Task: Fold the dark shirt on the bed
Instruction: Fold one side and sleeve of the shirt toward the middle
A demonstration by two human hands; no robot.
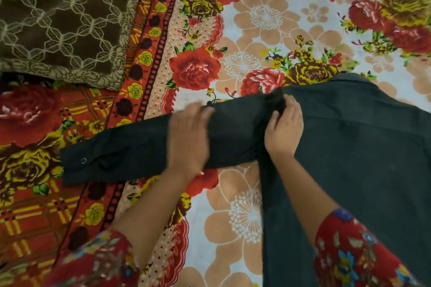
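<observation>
The dark shirt (363, 151) lies spread flat on the flowered bed sheet (245, 212), filling the right half of the view. Its long sleeve (130, 156) stretches out to the left, with a buttoned cuff at the far end. My left hand (189, 137) rests flat on the middle of the sleeve, fingers straight, and looks blurred. At the shoulder seam, where sleeve meets body, my right hand (284, 128) presses down on the cloth with its fingers together. Neither hand grips the fabric.
A brown pillow (63, 21) with a pale lattice pattern lies at the top left. A red and yellow checked blanket (35, 212) covers the left side under the cuff. The bed's far edge shows at the top right corner.
</observation>
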